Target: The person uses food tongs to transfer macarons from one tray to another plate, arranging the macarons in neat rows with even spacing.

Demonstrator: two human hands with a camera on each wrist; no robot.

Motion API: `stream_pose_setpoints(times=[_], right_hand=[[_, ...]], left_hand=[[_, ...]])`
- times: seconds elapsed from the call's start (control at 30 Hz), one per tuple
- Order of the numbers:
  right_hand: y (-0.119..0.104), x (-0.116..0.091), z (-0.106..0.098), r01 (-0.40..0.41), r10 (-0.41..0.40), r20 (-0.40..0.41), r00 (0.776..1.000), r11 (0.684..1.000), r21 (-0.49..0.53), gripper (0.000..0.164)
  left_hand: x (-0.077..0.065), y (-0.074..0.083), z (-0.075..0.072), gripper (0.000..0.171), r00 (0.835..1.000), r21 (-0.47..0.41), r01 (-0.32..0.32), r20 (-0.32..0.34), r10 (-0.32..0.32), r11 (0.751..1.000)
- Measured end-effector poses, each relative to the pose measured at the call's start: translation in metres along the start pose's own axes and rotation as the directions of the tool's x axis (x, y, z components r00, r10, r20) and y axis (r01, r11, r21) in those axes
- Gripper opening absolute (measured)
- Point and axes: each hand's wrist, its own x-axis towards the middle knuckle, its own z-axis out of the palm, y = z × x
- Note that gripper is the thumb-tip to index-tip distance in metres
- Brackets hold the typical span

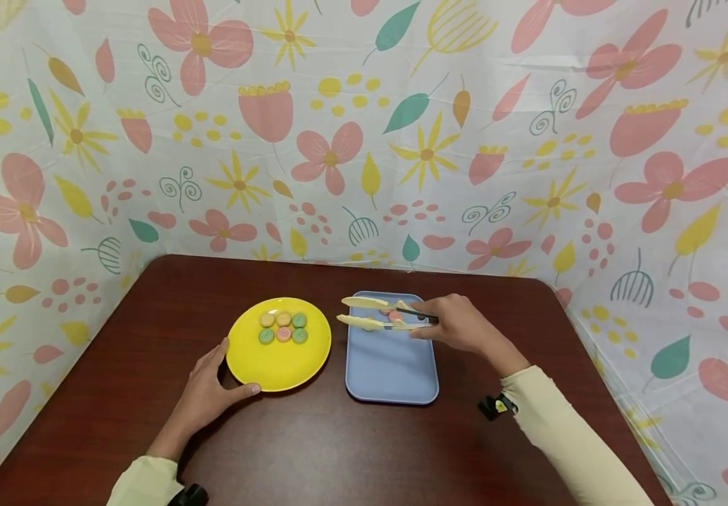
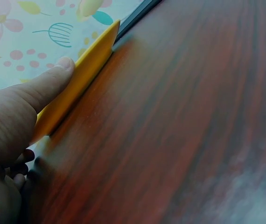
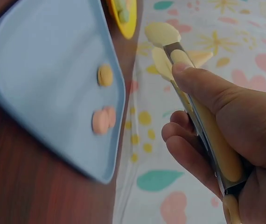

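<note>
The fingers of the right hand (image 1: 455,322) are curled round a pair of long metal tongs with cream-coloured, spoon-like ends (image 1: 373,324), whose two ends are held apart. By the fingers of the left hand (image 1: 207,385), a round, shallow, glossy yellow plate (image 1: 282,369) is gripped at its rim.

From the head, the tongs are seen above the far half of a blue rounded-rectangular tray (image 1: 392,372). Their long axis is laid crosswise, the ends being pointed left toward the plate and carried slightly past the tray's left edge. The tray's own long axis is directed from near to far, and both vessels are set side by side, a narrow gap between them, on a dark reddish-brown wood-grained counter (image 1: 326,450).

Only in the head view are all six small round cookies on the plate (image 1: 283,334) shown, arranged in two rows of three: two yellow, three green and one pink. The cookies in the tray are partly hidden there by the tongs; by the right wrist camera, one yellow cookie (image 3: 105,75) and two pink cookies (image 3: 101,121) are revealed near one end.

By the left wrist camera, the plate is shown edge-on, its rim touched by the thumb, with other fingers bent lower down.
</note>
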Motion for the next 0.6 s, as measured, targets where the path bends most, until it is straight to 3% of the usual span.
stream_pose_setpoints(times=[0.33,0.6], right_hand=[[0.025,-0.02,-0.005,-0.063,0.063,-0.015,0.998,0.998,-0.029,0.06],[0.035,-0.029,0.005,-0.099,0.099,0.008,0.995,0.995,-0.021,0.053]], left_hand=[[0.0,-0.001,0.001,0.128,1.0,0.0,0.001,0.003,-0.001,1.0],[-0.001,0.0,0.0,0.128,1.0,0.002,0.003,0.008,-0.003,1.0]])
